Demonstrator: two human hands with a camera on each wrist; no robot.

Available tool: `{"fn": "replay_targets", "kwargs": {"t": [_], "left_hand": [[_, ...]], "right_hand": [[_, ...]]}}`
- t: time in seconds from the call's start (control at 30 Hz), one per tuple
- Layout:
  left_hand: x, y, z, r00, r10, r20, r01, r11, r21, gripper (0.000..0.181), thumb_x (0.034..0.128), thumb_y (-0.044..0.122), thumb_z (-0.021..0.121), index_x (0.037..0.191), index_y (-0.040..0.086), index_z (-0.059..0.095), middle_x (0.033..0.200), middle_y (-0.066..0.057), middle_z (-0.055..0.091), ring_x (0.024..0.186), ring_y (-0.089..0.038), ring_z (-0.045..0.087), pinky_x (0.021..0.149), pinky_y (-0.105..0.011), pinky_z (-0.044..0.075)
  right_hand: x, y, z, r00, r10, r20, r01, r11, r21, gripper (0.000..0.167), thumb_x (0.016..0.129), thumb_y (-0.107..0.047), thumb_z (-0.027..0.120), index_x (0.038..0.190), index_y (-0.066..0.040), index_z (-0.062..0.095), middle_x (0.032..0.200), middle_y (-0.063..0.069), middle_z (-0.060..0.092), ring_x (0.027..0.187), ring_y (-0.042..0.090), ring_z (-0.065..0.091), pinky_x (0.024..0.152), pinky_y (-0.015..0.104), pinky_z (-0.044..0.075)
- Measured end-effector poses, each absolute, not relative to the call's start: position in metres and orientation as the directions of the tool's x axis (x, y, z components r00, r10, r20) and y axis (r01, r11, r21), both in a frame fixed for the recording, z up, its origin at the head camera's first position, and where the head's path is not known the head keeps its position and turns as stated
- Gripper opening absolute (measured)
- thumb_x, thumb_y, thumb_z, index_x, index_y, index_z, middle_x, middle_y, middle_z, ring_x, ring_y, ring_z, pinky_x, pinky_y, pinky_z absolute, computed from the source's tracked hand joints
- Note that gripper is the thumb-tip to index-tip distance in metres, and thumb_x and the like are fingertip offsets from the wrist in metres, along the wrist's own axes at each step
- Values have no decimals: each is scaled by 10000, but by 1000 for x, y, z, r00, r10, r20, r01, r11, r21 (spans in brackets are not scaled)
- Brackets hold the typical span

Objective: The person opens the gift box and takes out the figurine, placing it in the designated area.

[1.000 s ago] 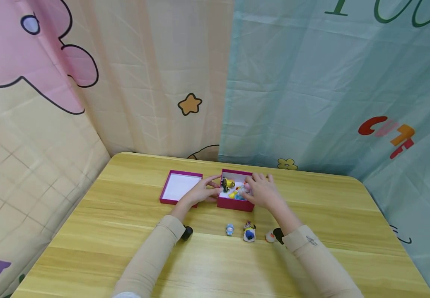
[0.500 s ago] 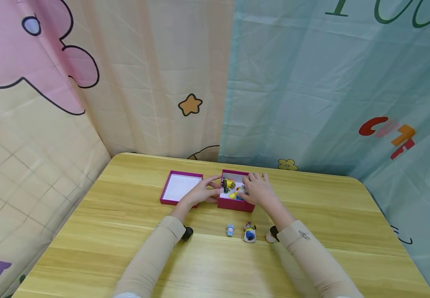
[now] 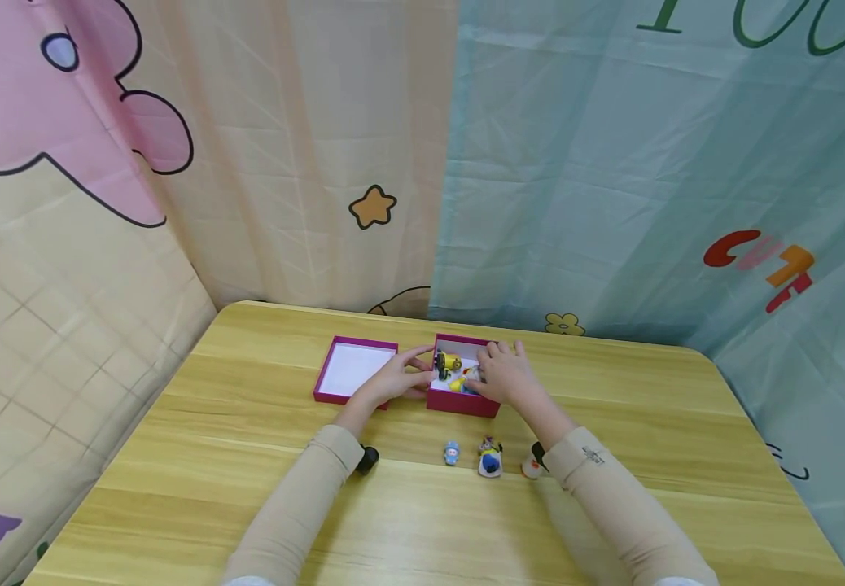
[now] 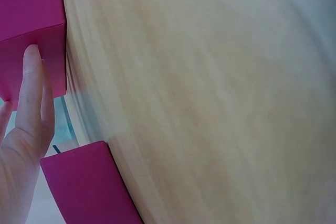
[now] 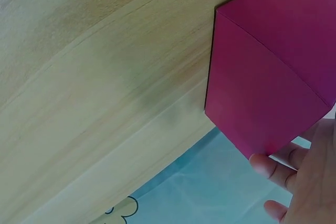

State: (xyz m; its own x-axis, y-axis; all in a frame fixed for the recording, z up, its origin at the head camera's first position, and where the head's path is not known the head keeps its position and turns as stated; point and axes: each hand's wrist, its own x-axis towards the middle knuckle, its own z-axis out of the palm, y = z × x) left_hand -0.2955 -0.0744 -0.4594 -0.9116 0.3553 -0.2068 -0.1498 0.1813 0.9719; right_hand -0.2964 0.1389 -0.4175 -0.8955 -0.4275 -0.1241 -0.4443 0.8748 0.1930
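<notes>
An open magenta box (image 3: 461, 403) with a white inside stands near the table's middle. In it lie a yellow-and-black toy figure (image 3: 448, 362) and a partly covered yellow toy (image 3: 457, 385). My left hand (image 3: 396, 381) touches the box's left wall; in the left wrist view its fingers (image 4: 31, 85) are straight against it. Over the box's right end is my right hand (image 3: 506, 376), its thumb side inside. The right wrist view shows fingertips (image 5: 260, 162) at the rim of the magenta wall (image 5: 262, 87). Whether it pinches a toy inside is hidden.
Left of the box lies its magenta lid (image 3: 352, 368), white inside up. In front stand a small light-blue figure (image 3: 452, 453), a figure with a blue round part (image 3: 490, 460) and a whitish toy (image 3: 530, 467) beside the right cuff. Curtains (image 3: 554, 203) hang behind the table.
My right hand has shifted slightly left, further over the box, and now covers more of the toys at its right side. The left hand stays at the left wall.
</notes>
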Motion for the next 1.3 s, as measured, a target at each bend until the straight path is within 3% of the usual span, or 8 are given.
{"fn": "replay_targets", "kwargs": {"t": [1.3], "left_hand": [[-296, -74, -459, -914, 343, -215, -159, 183, 970, 576, 883, 118, 604, 1406, 185, 372, 1163, -174, 474, 888, -228, 605, 746, -383, 551]], "right_hand": [[-300, 134, -417, -899, -378, -221, -420, 888, 186, 604, 897, -536, 455, 1303, -91, 499, 1386, 165, 369, 1287, 342, 269, 1072, 571, 143]]}}
